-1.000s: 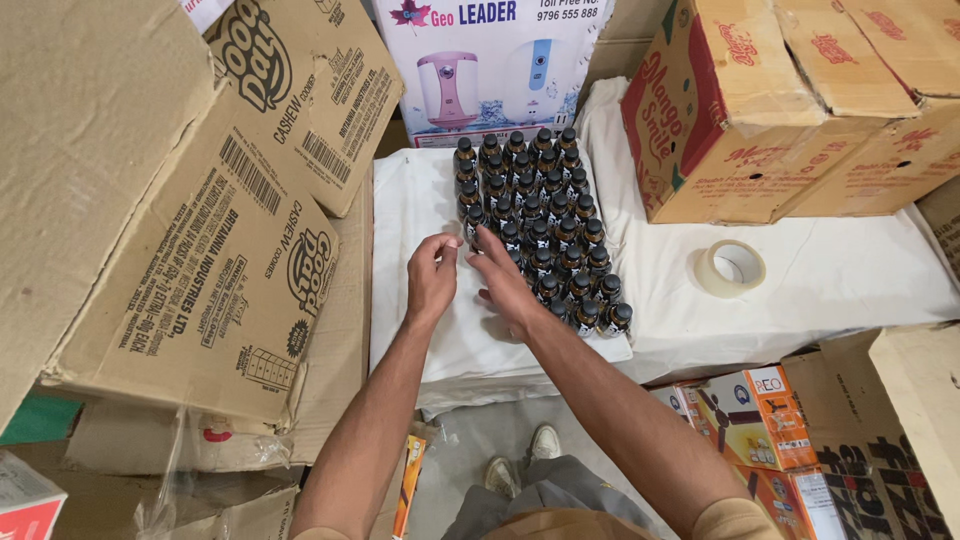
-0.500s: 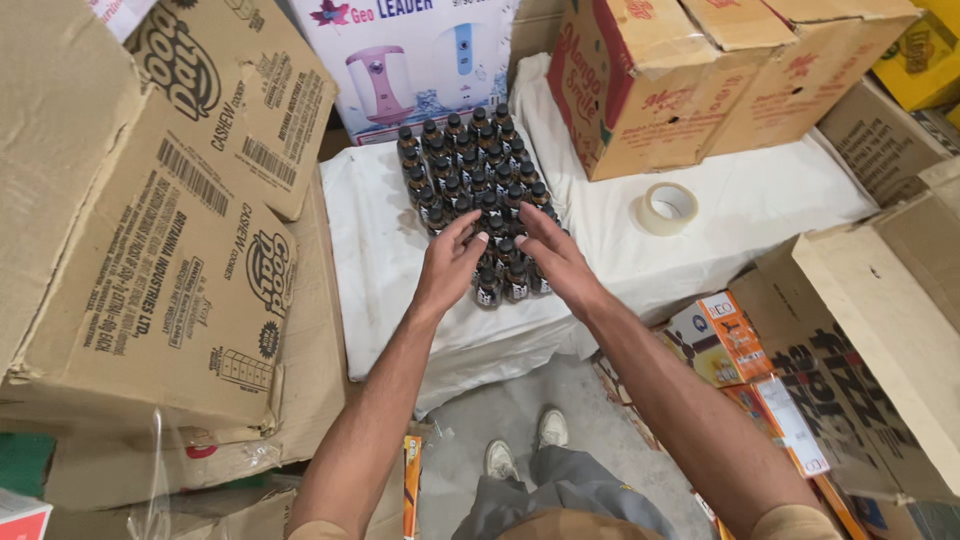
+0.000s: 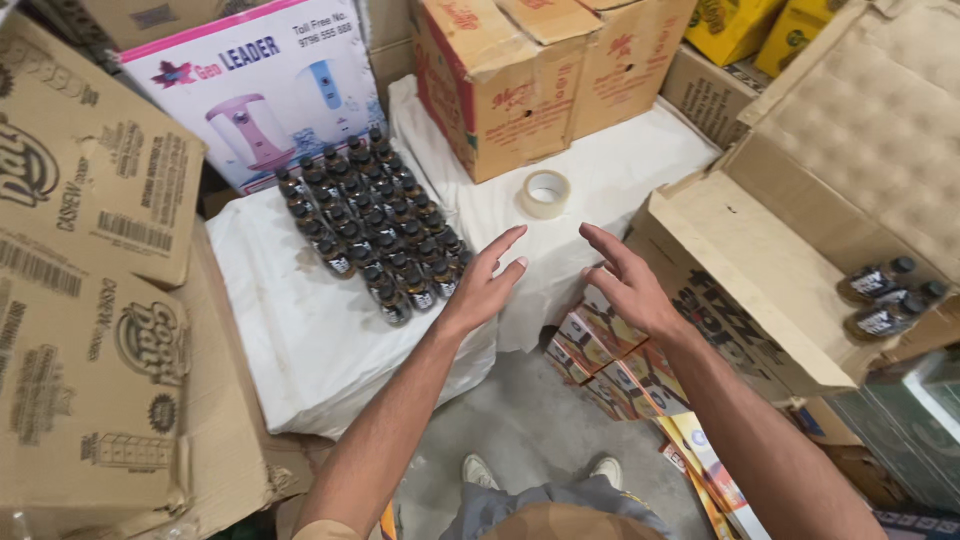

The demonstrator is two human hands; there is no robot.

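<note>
Several small dark bottles (image 3: 372, 222) with black caps stand in tight rows on a white sack (image 3: 300, 340). My left hand (image 3: 487, 280) hovers just right of the rows, fingers spread, holding nothing. My right hand (image 3: 628, 285) is a little further right, also empty with fingers apart, above a stack of colourful packets (image 3: 610, 365). A roll of clear tape (image 3: 546, 193) lies on the white cloth beyond both hands. Two more dark bottles (image 3: 888, 298) lie inside an open carton (image 3: 800, 260) at the right.
Large cardboard cartons (image 3: 90, 300) are stacked at the left. A white and pink appliance box (image 3: 250, 100) stands behind the bottles. Brown and red cartons (image 3: 530, 75) sit at the back, yellow ones (image 3: 760, 30) further right. My shoes (image 3: 485, 470) stand on grey concrete floor.
Both hands have left the bottle rows and moved right, opening with fingers spread. The view has swung right, bringing the open carton with two bottles into sight.
</note>
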